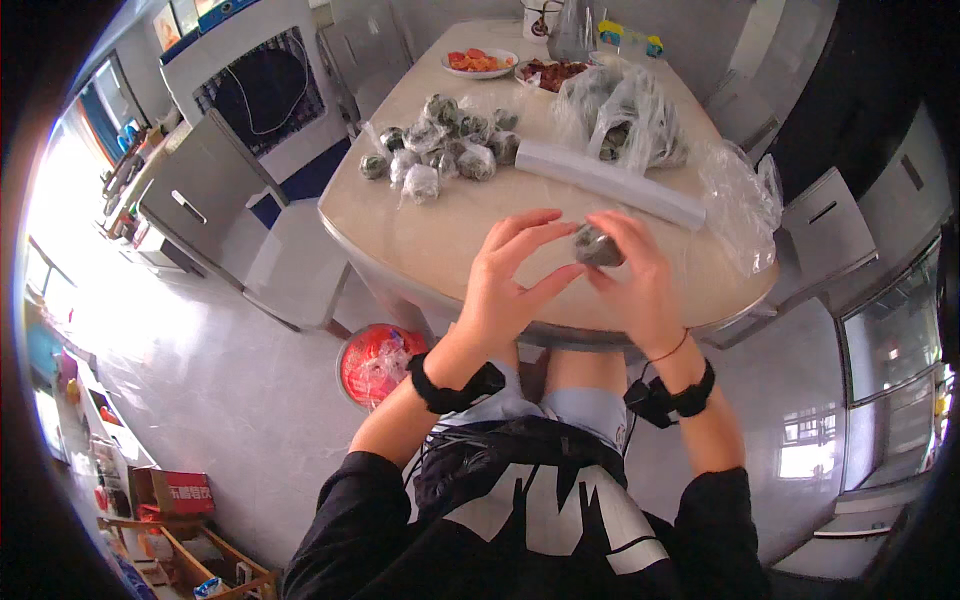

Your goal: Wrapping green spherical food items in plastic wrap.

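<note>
A dark green ball in clear plastic film [598, 247] is between the thumb and fingers of my right hand [636, 274], just above the near part of the table. My left hand [510, 266] curves around from the other side. Its index finger and thumb tips come up to the ball's left edge, but I cannot tell whether they grip it. Beyond my left hand, several similar film-wrapped green balls [442, 142] lie in a heap. A white roll, apparently of plastic film [607, 184], lies slantwise beyond my hands.
Clear plastic bags with green contents [626, 124] stand behind the roll on the table [420, 240]. Crumpled clear plastic [742, 214] hangs near the right edge. Two plates of food [480, 63] sit farther back. A red-lined bin [379, 364] and a chair [247, 225] are left.
</note>
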Available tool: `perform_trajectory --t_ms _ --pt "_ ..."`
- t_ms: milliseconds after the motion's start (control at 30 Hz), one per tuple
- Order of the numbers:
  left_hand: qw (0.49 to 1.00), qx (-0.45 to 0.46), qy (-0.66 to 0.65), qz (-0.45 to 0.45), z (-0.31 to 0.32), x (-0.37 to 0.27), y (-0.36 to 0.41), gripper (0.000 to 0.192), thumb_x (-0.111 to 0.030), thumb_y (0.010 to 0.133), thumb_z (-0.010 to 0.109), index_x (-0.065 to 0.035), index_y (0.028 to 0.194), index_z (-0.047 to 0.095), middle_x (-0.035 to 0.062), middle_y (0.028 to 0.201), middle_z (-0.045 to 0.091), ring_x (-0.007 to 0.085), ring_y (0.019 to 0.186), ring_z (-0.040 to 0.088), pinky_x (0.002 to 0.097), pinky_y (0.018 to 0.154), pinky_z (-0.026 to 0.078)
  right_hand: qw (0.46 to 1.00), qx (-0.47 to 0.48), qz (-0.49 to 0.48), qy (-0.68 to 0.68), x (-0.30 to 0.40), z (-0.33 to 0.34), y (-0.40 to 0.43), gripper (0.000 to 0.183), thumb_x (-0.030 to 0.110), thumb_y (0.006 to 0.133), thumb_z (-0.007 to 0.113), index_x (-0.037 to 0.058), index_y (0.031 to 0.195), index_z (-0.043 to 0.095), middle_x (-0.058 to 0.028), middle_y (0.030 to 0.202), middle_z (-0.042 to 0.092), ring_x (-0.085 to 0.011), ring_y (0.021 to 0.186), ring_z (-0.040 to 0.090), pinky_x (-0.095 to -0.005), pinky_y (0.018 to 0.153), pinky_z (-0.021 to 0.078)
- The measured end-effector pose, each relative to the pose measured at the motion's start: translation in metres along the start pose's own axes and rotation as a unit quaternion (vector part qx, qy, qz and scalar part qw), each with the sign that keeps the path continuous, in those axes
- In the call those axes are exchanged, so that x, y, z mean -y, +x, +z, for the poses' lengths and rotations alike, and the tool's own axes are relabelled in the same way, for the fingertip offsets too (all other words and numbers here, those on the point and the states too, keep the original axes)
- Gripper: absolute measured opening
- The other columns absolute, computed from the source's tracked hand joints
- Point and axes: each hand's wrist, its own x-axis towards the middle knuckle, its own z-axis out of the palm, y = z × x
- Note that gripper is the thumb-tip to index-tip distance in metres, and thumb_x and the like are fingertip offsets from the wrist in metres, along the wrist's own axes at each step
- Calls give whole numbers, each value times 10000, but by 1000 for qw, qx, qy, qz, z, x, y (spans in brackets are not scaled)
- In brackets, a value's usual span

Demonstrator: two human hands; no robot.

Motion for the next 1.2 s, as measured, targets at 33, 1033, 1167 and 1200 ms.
perform_trajectory --t_ms 33,1033,1167,1200 --pt "1000 -11 -13 14 9 8 0 350 -42 729 728 -55 1073 662 135 1153 607 269 1089 577 353 929 449 1000 -3 -3 3 2 5 -3 516 35 704 741 116 1187 580 -75 1177 567 -207 929 596 -277 674 500" --pt "973 61 -174 -136 23 45 -10 168 16 797 685 -9 941 601 60 995 585 161 943 606 281 827 522 827 13 238 509 -33 31 -22 370 63 818 669 23 1157 528 -79 1126 583 -144 936 603 -262 741 531" --pt "996 74 -38 -11 22 47 -13 142 42 740 693 -4 857 626 88 1005 575 222 933 619 307 818 514 829 -26 293 475 -33 33 -21 349 158 890 633 16 1189 522 -89 1122 576 -145 942 597 -266 739 540" --pt "996 74 -38 -12 22 45 -14 142 42 740 693 -4 857 626 88 1005 575 222 933 619 307 818 514 847 -24 287 448 -33 34 -22 343 180 902 625 14 1187 533 -87 1111 582 -143 930 600 -277 739 548"
